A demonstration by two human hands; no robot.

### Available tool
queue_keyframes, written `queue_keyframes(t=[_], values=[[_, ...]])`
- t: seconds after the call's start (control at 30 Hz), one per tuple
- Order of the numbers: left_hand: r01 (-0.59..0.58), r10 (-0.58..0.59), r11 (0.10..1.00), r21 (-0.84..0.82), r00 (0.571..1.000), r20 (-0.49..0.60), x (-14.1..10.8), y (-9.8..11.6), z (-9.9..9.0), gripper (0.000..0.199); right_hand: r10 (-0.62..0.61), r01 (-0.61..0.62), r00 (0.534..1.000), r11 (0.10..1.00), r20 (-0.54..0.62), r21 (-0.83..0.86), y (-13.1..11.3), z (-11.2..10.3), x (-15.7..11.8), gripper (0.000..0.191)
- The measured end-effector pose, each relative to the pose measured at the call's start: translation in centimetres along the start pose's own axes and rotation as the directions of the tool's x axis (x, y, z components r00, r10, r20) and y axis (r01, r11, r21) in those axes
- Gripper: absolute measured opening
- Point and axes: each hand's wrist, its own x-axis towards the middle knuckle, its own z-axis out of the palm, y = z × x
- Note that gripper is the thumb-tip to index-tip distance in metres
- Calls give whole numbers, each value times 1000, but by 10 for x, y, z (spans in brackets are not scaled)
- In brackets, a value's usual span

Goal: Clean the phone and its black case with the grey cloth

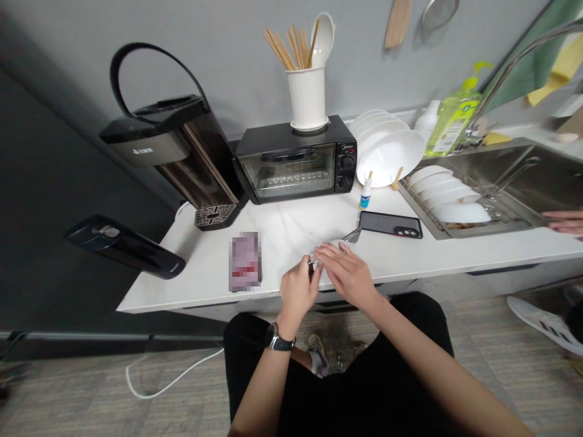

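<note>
My left hand (298, 288), with a watch on its wrist, is closed around the dark handle of what looks like a knife (353, 235) near the counter's front edge. The metal tip sticks out to the right, beyond my fingers. My right hand (348, 273) lies over the blade, its fingers together, pressing a crumpled white tissue (336, 243) against it. Most of the blade and tissue is hidden under that hand. Just past the tip lies a dark phone (390, 224), and a small glue-like bottle (365, 195) stands behind it.
A black toaster oven (296, 173) carries a white holder (307, 97) of chopsticks. Left are a water dispenser (182, 145), a dark flask (125, 249) and a blurred-out phone-shaped item (245, 261). Plates (392, 152) and a sink (437, 224) with bowls stand right. Another person's hand (565, 221) rests by the sink.
</note>
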Motion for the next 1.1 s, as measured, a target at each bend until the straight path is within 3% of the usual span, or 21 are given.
queue_keyframes(t=[0.13,0.23,0.33,0.47,0.57,0.67,0.8,0.87,0.97,1.1], values=[[0,-2,999,-39,999,-35,0,3,-2,28,167,-181,975,979,-149,-91,46,-21,-6,46],[21,-22,999,-28,999,-46,1,6,-2,27,212,-238,959,963,-188,-129,54,-25,-8,50],[34,-35,999,-21,999,-40,1,7,-1,28,171,-188,976,974,-135,-126,27,-11,-7,56],[44,-46,997,61,998,30,2,3,2,25,23,-22,1000,999,11,-43,-25,15,-4,59],[56,-63,993,101,996,63,1,0,3,21,-37,38,998,999,50,-14,-35,20,-3,62],[43,-43,999,22,999,9,0,1,2,26,2,-1,1000,999,26,-41,-8,6,-6,67],[29,-30,999,-27,999,-36,0,5,0,30,160,-169,984,976,-76,-137,41,-21,-11,67],[38,-39,999,-22,998,-41,0,6,0,31,204,-221,973,959,-108,-180,51,-26,-12,65],[39,-40,999,-26,998,-44,0,6,1,31,179,-194,979,963,-93,-187,34,-17,-12,66],[34,-34,999,42,999,3,1,2,4,28,23,-19,999,996,40,-82,-19,10,-7,64]])
